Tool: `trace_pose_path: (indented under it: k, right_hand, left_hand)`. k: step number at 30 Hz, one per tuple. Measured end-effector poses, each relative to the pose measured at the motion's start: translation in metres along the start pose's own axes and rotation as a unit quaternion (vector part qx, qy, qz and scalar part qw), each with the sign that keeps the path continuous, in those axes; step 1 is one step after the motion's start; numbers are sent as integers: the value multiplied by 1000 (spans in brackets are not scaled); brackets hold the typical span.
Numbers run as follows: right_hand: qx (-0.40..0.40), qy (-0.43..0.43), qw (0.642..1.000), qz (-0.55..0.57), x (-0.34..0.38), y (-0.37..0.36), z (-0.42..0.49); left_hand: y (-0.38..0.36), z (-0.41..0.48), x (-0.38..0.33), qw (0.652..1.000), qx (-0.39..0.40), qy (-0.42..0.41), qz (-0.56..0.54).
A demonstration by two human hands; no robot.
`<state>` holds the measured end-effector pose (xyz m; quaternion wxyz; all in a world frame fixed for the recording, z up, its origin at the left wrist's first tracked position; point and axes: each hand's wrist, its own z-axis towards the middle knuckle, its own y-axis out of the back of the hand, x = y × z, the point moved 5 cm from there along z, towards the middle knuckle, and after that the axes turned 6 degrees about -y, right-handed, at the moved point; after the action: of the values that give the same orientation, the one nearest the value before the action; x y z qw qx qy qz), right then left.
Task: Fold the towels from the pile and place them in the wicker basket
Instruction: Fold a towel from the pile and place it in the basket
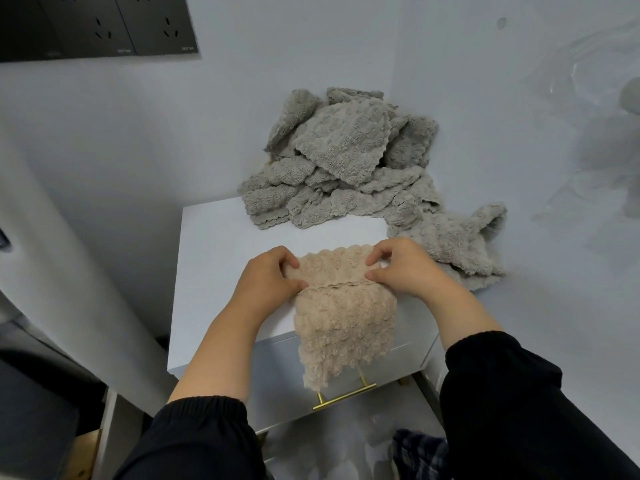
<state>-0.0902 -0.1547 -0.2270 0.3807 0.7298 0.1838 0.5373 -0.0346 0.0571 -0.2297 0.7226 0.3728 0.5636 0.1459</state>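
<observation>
A pale wall [138, 133] fills the background, with a dark socket panel [97, 26] set into it at the upper left. Against it stands a white cabinet whose tabletop [214, 244] carries the work. At the far side of the tabletop, touching the wall, lies the pile of grey towels [343, 157], crumpled and overlapping, with one trailing off to the right. Nearer the person, a beige towel [346, 320] lies across the front edge, its top part doubled over and its lower end hanging down over the drawer front. The left hand [266, 275] pinches the folded band at its left end between thumb and curled fingers; the right hand [405, 268] pinches the right end likewise. Both arms wear black sleeves [502, 393]. A brass drawer handle [343, 396] shows just below the towel's hanging end.
</observation>
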Motion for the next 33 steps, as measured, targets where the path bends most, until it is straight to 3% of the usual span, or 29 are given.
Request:
trace_pose_path:
  k: [6,12,21,33]
  right_hand:
    - [66,2,997,46,7,-4,-5]
    - [82,-15,991,106,11,1,-5]
    - [6,13,992,122,19,13,-5]
    - [-130,44,978,154,21,15,1]
  left_hand:
    - [-4,-1,-5,998,52,0,20]
    - [-1,2,-5,999,18,19,19]
    - [9,1,-5,999,-1,27,-31]
    - [23,-1,-12,980,-178,-16,-92]
